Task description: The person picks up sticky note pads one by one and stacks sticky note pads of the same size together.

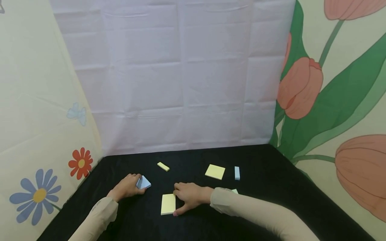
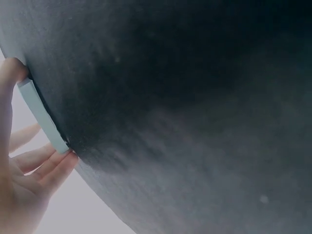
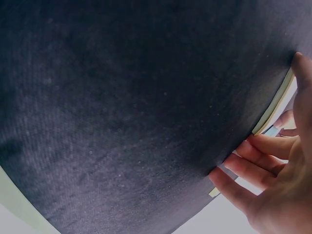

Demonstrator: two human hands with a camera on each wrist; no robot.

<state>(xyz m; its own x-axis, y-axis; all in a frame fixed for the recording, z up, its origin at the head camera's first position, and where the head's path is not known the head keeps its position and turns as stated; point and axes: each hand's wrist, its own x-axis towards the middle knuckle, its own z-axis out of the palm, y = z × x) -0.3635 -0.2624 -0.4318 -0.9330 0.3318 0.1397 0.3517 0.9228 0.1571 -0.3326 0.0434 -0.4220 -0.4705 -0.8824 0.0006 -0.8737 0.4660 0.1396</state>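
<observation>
Head view: the left hand (image 1: 128,188) lies low on the black counter (image 1: 265,187), its fingers curled round a blue pad of notes (image 1: 143,182) that sits tilted, one edge lifted off the cloth. In the left wrist view the same blue pad (image 2: 43,117) shows edge-on, pinched between the thumb at its upper end and the fingertips (image 2: 61,165) at its lower end.

The right hand (image 1: 188,197) rests just to the right of the left one, its fingers bent over the right edge of a yellow pad (image 1: 168,204) that lies flat on the counter. In the right wrist view the thumb touches the top end of that yellow pad (image 3: 275,105) and the fingers (image 3: 253,161) hold its near edge, so the hand grips it from the side.

Farther out, a small yellow strip (image 1: 163,166) lies behind the two hands. To the right of it a square yellow pad (image 1: 215,171) lies flat, with a narrow blue strip (image 1: 237,173) just beside it. A pale corner of another note (image 1: 235,191) peeks out behind the right sleeve (image 1: 256,211). A white sheet (image 1: 175,73) hangs behind the counter, with flowered cloth (image 1: 39,134) to the left and tulip-patterned cloth (image 1: 331,87) to the right.
</observation>
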